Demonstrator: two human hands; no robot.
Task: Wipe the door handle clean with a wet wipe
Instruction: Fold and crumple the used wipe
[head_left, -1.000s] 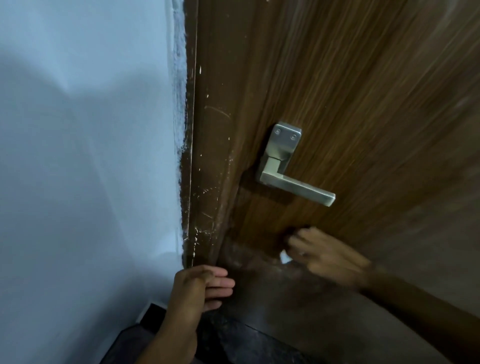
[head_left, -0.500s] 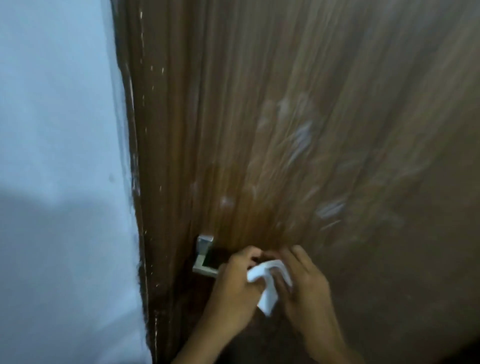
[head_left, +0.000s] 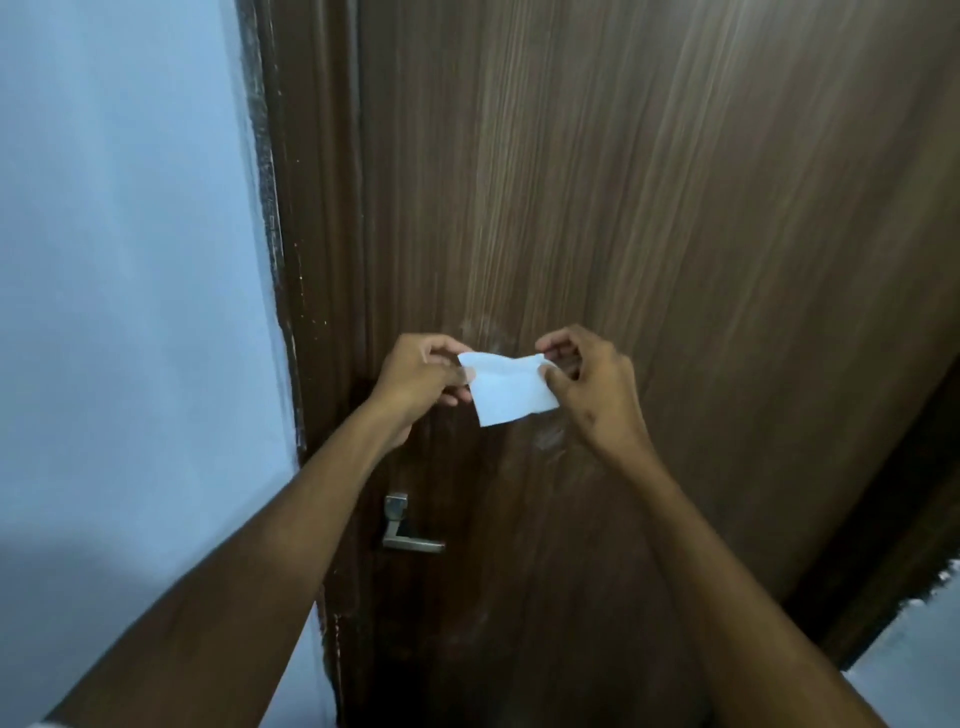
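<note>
Head view shows fingertips (head_left: 466, 373) of the left hand (head_left: 415, 379) pinching the left top corner of a white wet wipe (head_left: 506, 388). The thumb and first finger of the right hand (head_left: 592, 389) pinch the right top corner. The other fingers on both hands curl in loosely. Both hands hold the wipe stretched flat between them, and its lower part hangs free. The wipe is up in the air in front of the brown wooden door (head_left: 623, 208), well above the door handle (head_left: 402, 530). Nothing touches the handle. It is a silver lever that sticks out to the right from its small plate, and it sits below the left hand, just beside the left forearm. Two bare arms reach up from the bottom toward the wipe. Left of the handle is the dark door frame (head_left: 291, 312), and past that is a pale blue wall (head_left: 119, 260).
</note>
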